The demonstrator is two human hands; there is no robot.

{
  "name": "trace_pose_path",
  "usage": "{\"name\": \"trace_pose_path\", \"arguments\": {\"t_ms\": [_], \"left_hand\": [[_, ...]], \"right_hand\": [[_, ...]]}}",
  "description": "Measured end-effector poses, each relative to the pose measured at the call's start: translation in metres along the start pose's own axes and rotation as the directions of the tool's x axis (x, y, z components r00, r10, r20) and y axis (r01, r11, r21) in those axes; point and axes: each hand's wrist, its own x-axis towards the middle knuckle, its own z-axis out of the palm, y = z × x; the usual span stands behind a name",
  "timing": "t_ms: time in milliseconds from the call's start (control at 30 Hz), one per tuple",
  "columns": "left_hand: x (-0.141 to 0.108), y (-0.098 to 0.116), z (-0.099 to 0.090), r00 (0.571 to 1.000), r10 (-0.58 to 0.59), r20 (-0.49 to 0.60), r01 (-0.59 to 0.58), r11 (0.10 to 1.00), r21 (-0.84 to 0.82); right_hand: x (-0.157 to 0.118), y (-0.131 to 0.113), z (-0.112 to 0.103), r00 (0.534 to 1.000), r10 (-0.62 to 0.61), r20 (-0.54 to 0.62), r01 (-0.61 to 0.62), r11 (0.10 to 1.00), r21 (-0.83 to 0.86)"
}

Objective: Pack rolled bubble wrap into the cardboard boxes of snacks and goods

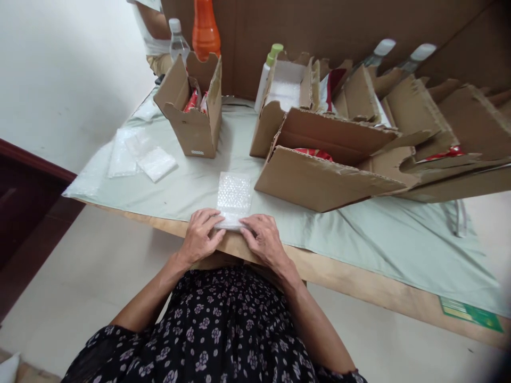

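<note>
A small sheet of bubble wrap (pixel 234 192) lies at the table's front edge, its near end folded into a thicker strip. My left hand (pixel 202 234) pinches the left end of that fold, thumb toward me and fingers on top. At the right end, my right hand (pixel 263 236) grips the fold in the same way. Whether anything is wrapped inside the fold cannot be made out. More clear bubble wrap pieces (pixel 156 163) lie flat on the left part of the table.
A pale green cloth (pixel 199 181) covers the table. One cardboard box (pixel 195 130) with red packets stands back left; several more cardboard boxes (pixel 331 181) crowd the right. Behind are an orange bottle (pixel 206 32) and a green-capped bottle (pixel 263 80). Another person's arm (pixel 154 21) shows at the back left.
</note>
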Motion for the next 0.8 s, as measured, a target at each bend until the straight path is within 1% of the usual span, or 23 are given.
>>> {"name": "trace_pose_path", "arguments": {"t_ms": [33, 100, 200, 300, 367, 433, 500, 567, 633, 733, 800], "left_hand": [[0.000, -0.001, 0.000, 1.000, -0.020, 0.011, 0.020, 1.000, -0.016], [0.003, -0.003, 0.002, 0.996, -0.077, 0.042, 0.078, 0.996, -0.033], [0.012, -0.006, 0.008, 0.987, -0.132, 0.090, 0.132, 0.991, 0.004], [0.021, -0.009, 0.014, 0.985, -0.147, 0.092, 0.141, 0.988, 0.070], [0.023, -0.009, 0.018, 0.986, -0.152, 0.063, 0.146, 0.985, 0.091], [0.022, -0.007, 0.019, 0.991, -0.132, 0.029, 0.129, 0.988, 0.082], [0.016, -0.004, 0.017, 0.997, -0.075, 0.007, 0.074, 0.995, 0.067], [0.009, 0.000, 0.013, 1.000, -0.008, 0.011, 0.007, 0.998, 0.067], [0.002, 0.004, 0.009, 0.999, 0.028, 0.025, -0.030, 0.997, 0.076], [-0.003, 0.006, 0.004, 0.999, 0.028, 0.039, -0.031, 0.998, 0.060], [-0.002, 0.005, 0.004, 0.999, 0.009, 0.038, -0.010, 1.000, 0.023]], "right_hand": [[-0.001, -0.001, -0.002, 1.000, 0.006, -0.005, -0.006, 1.000, 0.010], [-0.004, -0.004, -0.003, 0.999, 0.019, -0.050, -0.018, 1.000, 0.004], [-0.006, -0.005, -0.001, 0.991, 0.002, -0.135, -0.009, 0.999, -0.050], [-0.004, 0.000, 0.005, 0.993, -0.026, -0.114, 0.014, 0.994, -0.112], [-0.001, 0.005, 0.009, 0.997, -0.021, -0.080, 0.011, 0.992, -0.129], [0.001, 0.010, 0.013, 0.997, -0.008, -0.075, -0.001, 0.993, -0.119], [0.003, 0.013, 0.014, 0.995, 0.004, -0.098, -0.013, 0.996, -0.092], [0.003, 0.013, 0.011, 0.993, 0.019, -0.118, -0.026, 0.998, -0.055], [0.001, 0.011, 0.006, 0.994, 0.040, -0.101, -0.041, 0.999, -0.013], [-0.003, 0.006, 0.000, 0.997, 0.059, -0.048, -0.057, 0.997, 0.046], [-0.006, 0.003, -0.001, 0.997, 0.060, -0.057, -0.056, 0.996, 0.063]]}}
